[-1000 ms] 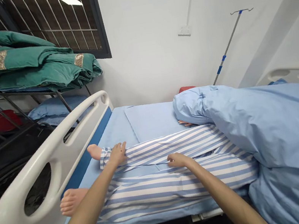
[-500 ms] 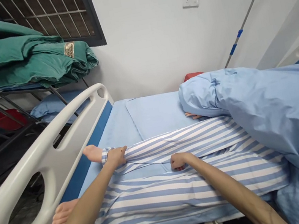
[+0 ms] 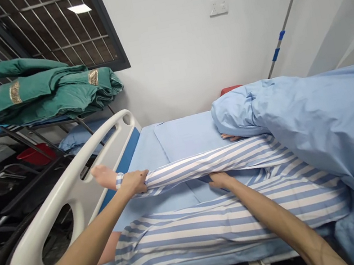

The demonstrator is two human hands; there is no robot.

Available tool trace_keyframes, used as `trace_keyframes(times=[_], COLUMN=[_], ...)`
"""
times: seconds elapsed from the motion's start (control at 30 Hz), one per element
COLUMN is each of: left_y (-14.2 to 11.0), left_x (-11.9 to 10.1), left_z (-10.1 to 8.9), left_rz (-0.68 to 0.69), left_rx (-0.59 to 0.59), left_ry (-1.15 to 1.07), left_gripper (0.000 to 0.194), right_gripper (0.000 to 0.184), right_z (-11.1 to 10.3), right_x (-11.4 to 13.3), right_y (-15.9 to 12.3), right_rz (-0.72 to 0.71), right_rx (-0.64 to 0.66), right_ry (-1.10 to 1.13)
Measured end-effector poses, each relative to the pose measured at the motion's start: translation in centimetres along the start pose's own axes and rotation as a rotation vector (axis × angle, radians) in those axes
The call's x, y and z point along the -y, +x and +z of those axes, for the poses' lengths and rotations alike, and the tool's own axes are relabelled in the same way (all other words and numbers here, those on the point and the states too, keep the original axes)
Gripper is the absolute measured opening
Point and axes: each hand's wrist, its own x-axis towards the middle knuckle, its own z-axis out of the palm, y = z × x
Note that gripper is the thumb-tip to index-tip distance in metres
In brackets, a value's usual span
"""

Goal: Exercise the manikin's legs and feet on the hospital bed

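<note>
Striped-trousered manikin leg [image 3: 203, 167] lies across mid-frame on the hospital bed [image 3: 181, 136], your left hand [image 3: 133, 182] gripping closed around its ankle cuff [image 3: 120, 180], your right hand [image 3: 220, 180] at its underside, grip hidden.

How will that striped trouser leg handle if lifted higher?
The leg looks stiff: it runs straight from the left hand at the ankle, without sagging. It may be fairly heavy, since the right hand sits near its underside. The loose striped cloth could slide under a grip.
</note>
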Motion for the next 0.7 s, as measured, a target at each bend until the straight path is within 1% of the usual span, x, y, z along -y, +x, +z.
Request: trace_keyframes(times=[0.1,0.17,0.23,0.3,0.4,0.53,0.63,0.7], left_y=[-0.6,-0.7,-0.7,-0.6,-0.2,0.7,1.2,1.5], left_x=[-0.4,-0.9,-1.8,-2.9,-4.8,-6.6,-7.7,-8.6], left_z=[1.2,1.9,2.4,2.5,2.1,0.4,-0.6,-0.7], left_rz=[-0.024,-0.056,-0.097,-0.141,-0.173,-0.173,-0.190,-0.196], left_rx=[0.003,0.008,0.003,-0.013,-0.039,-0.079,-0.125,-0.135], left_ry=[-0.053,-0.111,-0.174,-0.235,-0.322,-0.389,-0.413,-0.440], left_gripper=[0.054,0.056,0.057,0.056,0.053,0.050,0.050,0.048], right_gripper=[0.053,0.054,0.048,0.042,0.037,0.030,0.033,0.036], right_z=[-0.3,-1.1,-2.0,-3.1,-4.4,-5.3,-5.6,-5.6], right_x=[-0.4,-0.4,-0.3,-0.2,-0.2,-0.7,-1.2,-1.6], right_y=[-0.1,0.0,0.0,-0.1,-0.1,0.1,0.3,0.4], right_rz=[-0.058,-0.067,-0.036,0.025,0.077,0.086,0.082,0.072], right_rx=[-0.023,-0.069,-0.129,-0.197,-0.317,-0.500,-0.621,-0.676], right_ry=[0.032,0.042,0.046,0.042,0.051,0.084,0.098,0.106])
